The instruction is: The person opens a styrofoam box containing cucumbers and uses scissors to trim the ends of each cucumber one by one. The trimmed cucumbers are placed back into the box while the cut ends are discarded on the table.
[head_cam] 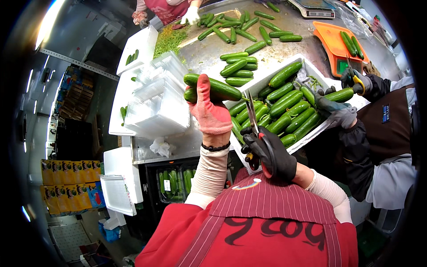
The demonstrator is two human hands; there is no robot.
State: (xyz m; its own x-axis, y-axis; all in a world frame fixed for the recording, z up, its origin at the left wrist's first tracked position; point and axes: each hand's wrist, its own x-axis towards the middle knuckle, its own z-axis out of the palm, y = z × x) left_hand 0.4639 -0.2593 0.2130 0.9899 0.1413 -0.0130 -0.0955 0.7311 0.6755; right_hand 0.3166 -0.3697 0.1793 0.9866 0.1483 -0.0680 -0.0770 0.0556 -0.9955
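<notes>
My left hand (210, 111), in a pinkish-red coated glove, grips green cucumbers (222, 89), at least two, with the thumb across the top. A thin stem juts from the right end of the upper one. In a black glove, my right hand (275, 153) holds scissors (252, 115) with red-and-black handles. Their blades point up, close beside that stem; whether they touch it I cannot tell. Below the blades, a white foam box (308, 136) is filled with cucumbers (286, 103), several with stems.
Clear plastic trays (156, 106) are stacked at left. Small cucumbers (238, 66) lie piled beyond the box, with more across the metal table (213, 50). At right, a co-worker's gloved hands (337, 110) hold a cucumber and yellow-handled scissors near an orange scale (330, 43). Another person stands opposite.
</notes>
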